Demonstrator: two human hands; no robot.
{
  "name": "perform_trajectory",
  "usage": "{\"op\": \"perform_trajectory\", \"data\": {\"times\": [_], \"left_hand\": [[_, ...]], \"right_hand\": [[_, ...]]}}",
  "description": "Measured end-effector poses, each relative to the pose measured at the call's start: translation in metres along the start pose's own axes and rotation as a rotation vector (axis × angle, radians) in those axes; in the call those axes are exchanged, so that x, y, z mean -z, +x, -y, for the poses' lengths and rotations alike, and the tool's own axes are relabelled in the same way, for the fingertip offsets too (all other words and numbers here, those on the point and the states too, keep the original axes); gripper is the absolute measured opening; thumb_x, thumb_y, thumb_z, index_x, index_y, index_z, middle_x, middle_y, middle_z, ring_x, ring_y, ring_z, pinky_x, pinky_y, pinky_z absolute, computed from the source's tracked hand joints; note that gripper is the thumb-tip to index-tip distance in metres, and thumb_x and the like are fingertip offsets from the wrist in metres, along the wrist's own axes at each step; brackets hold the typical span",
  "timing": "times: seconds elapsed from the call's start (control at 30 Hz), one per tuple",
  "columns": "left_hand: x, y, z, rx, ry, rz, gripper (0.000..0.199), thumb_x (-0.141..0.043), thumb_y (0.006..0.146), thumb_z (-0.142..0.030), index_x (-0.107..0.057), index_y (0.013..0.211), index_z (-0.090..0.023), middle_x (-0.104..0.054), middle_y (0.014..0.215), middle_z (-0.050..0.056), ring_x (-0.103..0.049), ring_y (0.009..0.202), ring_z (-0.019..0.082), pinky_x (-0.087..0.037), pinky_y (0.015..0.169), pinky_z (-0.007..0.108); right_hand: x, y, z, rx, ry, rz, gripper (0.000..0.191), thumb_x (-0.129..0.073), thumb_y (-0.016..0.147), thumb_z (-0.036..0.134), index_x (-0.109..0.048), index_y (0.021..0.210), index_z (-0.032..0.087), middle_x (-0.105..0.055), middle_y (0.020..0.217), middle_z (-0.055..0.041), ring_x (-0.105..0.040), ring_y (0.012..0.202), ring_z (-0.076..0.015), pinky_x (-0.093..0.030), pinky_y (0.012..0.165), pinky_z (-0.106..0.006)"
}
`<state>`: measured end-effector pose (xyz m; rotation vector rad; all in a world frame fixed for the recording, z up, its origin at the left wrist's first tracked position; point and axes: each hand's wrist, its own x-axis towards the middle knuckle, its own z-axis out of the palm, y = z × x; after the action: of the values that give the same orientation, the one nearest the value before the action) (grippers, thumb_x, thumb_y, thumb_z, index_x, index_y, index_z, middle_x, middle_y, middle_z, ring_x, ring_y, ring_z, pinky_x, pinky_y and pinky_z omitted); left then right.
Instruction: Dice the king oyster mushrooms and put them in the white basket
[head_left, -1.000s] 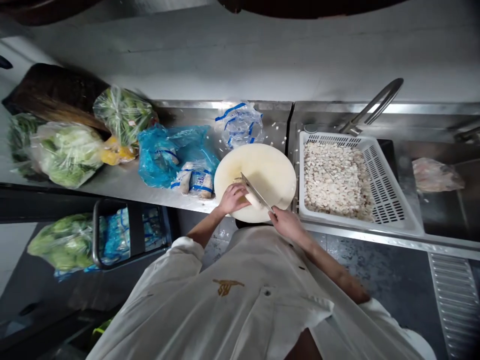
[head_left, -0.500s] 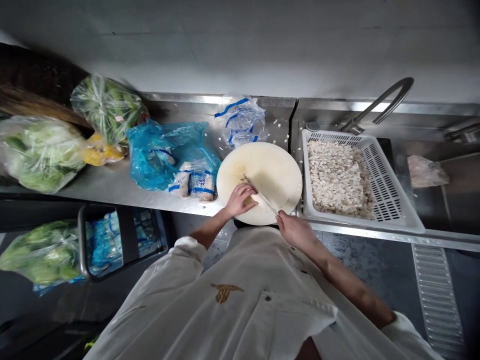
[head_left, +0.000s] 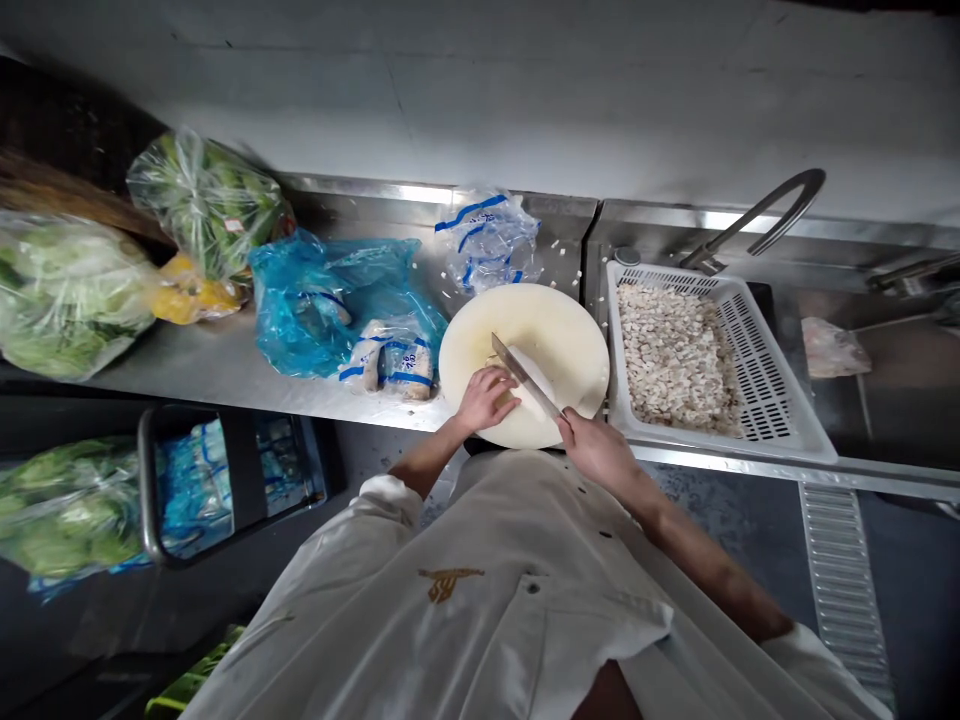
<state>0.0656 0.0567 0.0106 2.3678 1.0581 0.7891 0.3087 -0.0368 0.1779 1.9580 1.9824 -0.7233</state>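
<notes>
the knife (head_left: 526, 374) has turned since the earlier frame and shows more of its flat side, its tip reaching farther past the left fingers; the mushroom (head_left: 528, 402) lies on the round board (head_left: 577, 345), partly hidden under the left hand (head_left: 487, 399), with the blade running just beside its fingers; the right hand (head_left: 596, 447) is nearer the person, to the right of the mushroom and apart from it.

the left hand is bent over the mushroom and holds it down, back of the hand up, thumb pointing right; its forearm comes in from the lower left; the right hand is closed round the knife handle near the board's close edge; its forearm slants in from the lower right, and the blade points forward and left.

pale chopped bits (head_left: 667, 360) fill much of the white basket (head_left: 776, 375) right of the board; a blue bag (head_left: 296, 330) and wrapped packs (head_left: 394, 362) sit left of it; a clear bag (head_left: 491, 240) lies just beyond.
</notes>
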Motion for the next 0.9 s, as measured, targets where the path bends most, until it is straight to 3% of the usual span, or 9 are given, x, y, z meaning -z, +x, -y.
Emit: {"op": "perform_trajectory", "data": {"times": [0.13,0.4,0.53,0.63,0.77,0.9], "left_hand": [[-0.001,0.001,0.0,0.018,-0.016,0.02,0.039,-0.066,0.099,-0.054,-0.071,0.126,-0.026,-0.063,0.133,0.012,-0.055,0.136,0.031,-0.044,0.118,0.052],[0.001,0.006,0.001,0.022,-0.029,0.006,0.038,-0.066,0.1,-0.054,-0.072,0.124,-0.025,-0.062,0.134,0.012,-0.055,0.136,0.03,-0.045,0.118,0.051],[0.002,0.005,0.002,0.017,-0.035,0.008,0.039,-0.066,0.1,-0.053,-0.07,0.125,-0.024,-0.063,0.135,0.013,-0.056,0.135,0.03,-0.046,0.118,0.053],[0.001,0.003,0.004,0.012,-0.05,-0.011,0.036,-0.065,0.101,-0.05,-0.069,0.125,-0.024,-0.063,0.134,0.013,-0.056,0.135,0.03,-0.047,0.118,0.053],[0.001,0.002,0.004,0.041,-0.054,-0.01,0.03,-0.062,0.103,-0.046,-0.07,0.123,-0.025,-0.063,0.132,0.013,-0.056,0.133,0.029,-0.049,0.116,0.051],[0.001,0.002,0.003,0.027,-0.061,-0.036,0.03,-0.064,0.103,-0.045,-0.07,0.122,-0.024,-0.064,0.13,0.013,-0.057,0.131,0.029,-0.051,0.113,0.05]], "right_hand": [[-0.002,-0.007,0.001,0.017,-0.017,0.055,0.038,-0.031,0.114,0.041,-0.063,0.12,0.022,-0.079,0.101,-0.0109,-0.074,0.092,-0.024,-0.043,0.078,-0.029],[-0.025,0.043,0.019,-0.029,0.017,0.14,0.039,-0.029,0.115,0.038,-0.058,0.131,0.016,-0.077,0.112,-0.0165,-0.074,0.101,-0.0249,-0.045,0.084,-0.03],[-0.03,0.039,0.009,0.03,0.033,0.082,0.034,-0.034,0.114,0.035,-0.055,0.136,0.018,-0.078,0.107,-0.0137,-0.075,0.097,-0.0251,-0.044,0.081,-0.03],[-0.031,0.035,0.003,0.009,0.034,0.112,0.035,-0.034,0.114,0.034,-0.06,0.131,0.017,-0.079,0.109,-0.0141,-0.075,0.098,-0.0255,-0.044,0.081,-0.03],[-0.02,0.03,0.001,0.028,0.044,0.089,0.037,-0.035,0.113,0.035,-0.061,0.134,0.019,-0.078,0.113,-0.0134,-0.074,0.101,-0.0254,-0.044,0.082,-0.03],[-0.008,0.015,0.001,0.015,0.02,0.042,0.039,-0.033,0.114,0.038,-0.06,0.135,0.021,-0.079,0.104,-0.0114,-0.075,0.095,-0.0239,-0.044,0.079,-0.028]]}}
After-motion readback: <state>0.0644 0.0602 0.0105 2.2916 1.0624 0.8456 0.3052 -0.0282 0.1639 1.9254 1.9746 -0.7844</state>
